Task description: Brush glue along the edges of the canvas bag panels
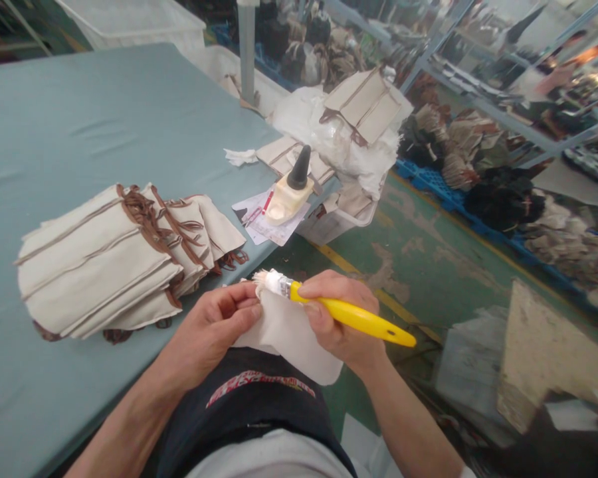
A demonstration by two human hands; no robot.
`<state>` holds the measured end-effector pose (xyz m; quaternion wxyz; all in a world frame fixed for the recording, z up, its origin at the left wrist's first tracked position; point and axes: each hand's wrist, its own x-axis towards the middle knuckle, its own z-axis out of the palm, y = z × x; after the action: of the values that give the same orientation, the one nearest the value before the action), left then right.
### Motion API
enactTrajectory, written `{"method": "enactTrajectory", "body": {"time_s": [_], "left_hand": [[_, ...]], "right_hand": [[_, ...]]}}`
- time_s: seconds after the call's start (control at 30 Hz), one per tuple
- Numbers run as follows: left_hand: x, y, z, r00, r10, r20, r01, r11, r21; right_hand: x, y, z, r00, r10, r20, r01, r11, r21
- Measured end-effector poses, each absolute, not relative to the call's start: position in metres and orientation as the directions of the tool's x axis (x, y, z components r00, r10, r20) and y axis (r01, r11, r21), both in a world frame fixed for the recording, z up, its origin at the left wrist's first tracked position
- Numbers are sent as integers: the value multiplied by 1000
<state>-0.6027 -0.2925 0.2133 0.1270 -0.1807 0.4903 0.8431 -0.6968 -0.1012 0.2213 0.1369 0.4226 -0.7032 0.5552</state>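
Table (80,126), wide top under blue-green cover, faintly wrinkled. On it, near edge: fanned stack of cream fabric pieces (94,265) with brown trim, overlapping. Toward far right corner: paper (278,234), carrying pale container (293,192) with black conical top, slim red item (268,202) beside it. Just behind: cream panel (275,154); left of that, crumpled white scrap (240,157). Green floor (418,232) below, yellow line (336,261) across.

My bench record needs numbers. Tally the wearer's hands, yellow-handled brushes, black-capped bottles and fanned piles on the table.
Hands: 2 (left hand, right hand)
Brush: 1
Bottle: 1
Pile: 1
Total: 5
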Motion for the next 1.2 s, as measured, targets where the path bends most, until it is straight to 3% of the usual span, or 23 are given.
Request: {"method": "enactTrajectory", "body": {"time_s": [0.13, 0.3, 0.53, 0.63, 0.73, 0.93, 1.07, 1.2], "left_hand": [[-604, -294, 211, -890, 37, -455, -412, -496, 765], [-606, -295, 210, -893, 31, -449, -405, -491, 771], [-612, -294, 214, -859, -13, -513, -435, -511, 741], [-615, -295, 217, -835, -23, -549, -451, -542, 709], [-617, -297, 217, -816, -41, -576, -455, -568, 686], [-619, -298, 217, -820, -72, -568, -419, -601, 680], [-621, -297, 219, -817, -93, -570, -415, -591, 691], [-624, -292, 217, -823, -107, -558, -401, -587, 704]], "right_hand": [[-693, -93, 215, -700, -342, 627, -680, 49, -732], [-690, -97, 216, -660, -395, 638, -696, 3, -718], [-704, -100, 219, -630, -392, 670, -756, 115, -644], [-711, -97, 219, -529, -481, 700, -817, 63, -574], [-718, -90, 225, -348, -600, 721, -913, 40, -407], [-723, -70, 246, -136, -795, 591, -986, 49, -160], [-723, -60, 252, -130, -824, 551, -989, 68, -132], [-723, -64, 250, -169, -807, 565, -980, 74, -187]]}}
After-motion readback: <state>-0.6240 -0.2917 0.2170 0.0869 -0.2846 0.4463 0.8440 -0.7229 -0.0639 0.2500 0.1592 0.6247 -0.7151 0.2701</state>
